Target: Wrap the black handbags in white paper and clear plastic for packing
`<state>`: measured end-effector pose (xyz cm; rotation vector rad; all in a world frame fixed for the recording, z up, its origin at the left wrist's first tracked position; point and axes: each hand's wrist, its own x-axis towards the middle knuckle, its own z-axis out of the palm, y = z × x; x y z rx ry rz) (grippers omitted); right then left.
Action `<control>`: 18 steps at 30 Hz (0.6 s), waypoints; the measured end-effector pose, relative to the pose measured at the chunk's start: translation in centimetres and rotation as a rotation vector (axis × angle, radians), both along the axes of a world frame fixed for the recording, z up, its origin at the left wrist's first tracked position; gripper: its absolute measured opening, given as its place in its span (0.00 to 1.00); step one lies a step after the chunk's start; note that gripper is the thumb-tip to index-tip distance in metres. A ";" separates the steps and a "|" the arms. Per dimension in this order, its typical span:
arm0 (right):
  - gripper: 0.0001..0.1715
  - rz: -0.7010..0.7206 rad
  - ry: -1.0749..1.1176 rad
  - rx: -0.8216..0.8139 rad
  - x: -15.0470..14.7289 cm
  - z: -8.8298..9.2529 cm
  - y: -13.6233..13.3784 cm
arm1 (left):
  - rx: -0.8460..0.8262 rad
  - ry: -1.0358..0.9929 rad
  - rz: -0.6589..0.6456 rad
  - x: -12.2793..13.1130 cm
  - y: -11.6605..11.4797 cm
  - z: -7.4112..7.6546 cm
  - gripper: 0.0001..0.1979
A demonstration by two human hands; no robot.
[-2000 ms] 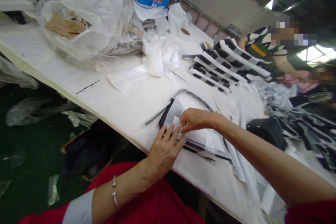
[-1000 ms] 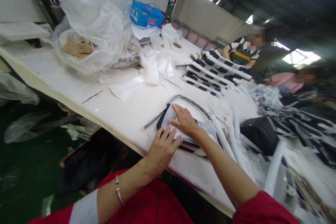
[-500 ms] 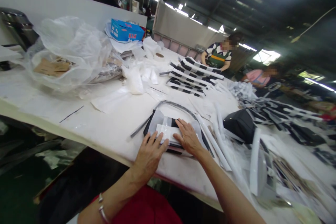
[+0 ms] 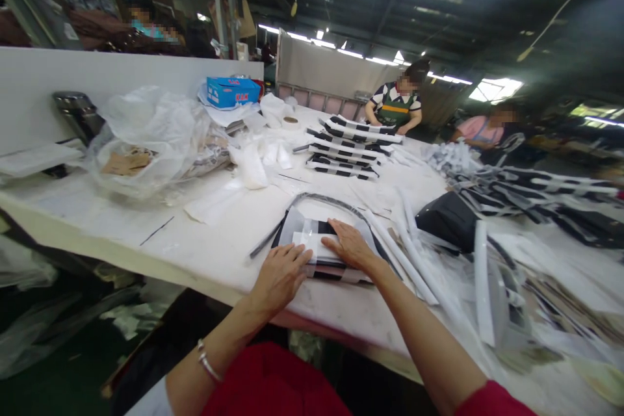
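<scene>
A black-and-white striped item in a clear plastic bag [image 4: 316,253] lies flat near the front edge of the white table [image 4: 209,253]. My left hand [image 4: 281,275] rests on its near left corner with fingers stretched out flat. My right hand [image 4: 350,246] presses palm down on the bag's top, fingers spread. A dark curved strap [image 4: 322,198] arcs behind the bag.
A stack of striped packed items [image 4: 348,146] sits further back. A large clear plastic bag with cardboard tags [image 4: 146,136] is at left, a blue box [image 4: 233,91] behind it. A black pouch [image 4: 446,221] and white strips [image 4: 414,247] lie to the right. Two people work at the far end.
My right hand went from a pinch on the bag's flap to lying flat on it. The left hand stayed at the near corner. The view tilted up.
</scene>
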<state>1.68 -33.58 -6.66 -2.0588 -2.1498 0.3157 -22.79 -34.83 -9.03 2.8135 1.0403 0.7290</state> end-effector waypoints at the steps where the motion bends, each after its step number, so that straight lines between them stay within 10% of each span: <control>1: 0.40 -0.013 0.000 -0.009 -0.1 0.2 0.2 | -0.022 -0.007 0.001 -0.1 0.3 0.3 0.23; 18: 0.41 -0.033 0.038 -0.044 -1.9 2.0 -7.1 | -0.080 -0.126 -0.073 -2.6 -0.2 1.0 0.14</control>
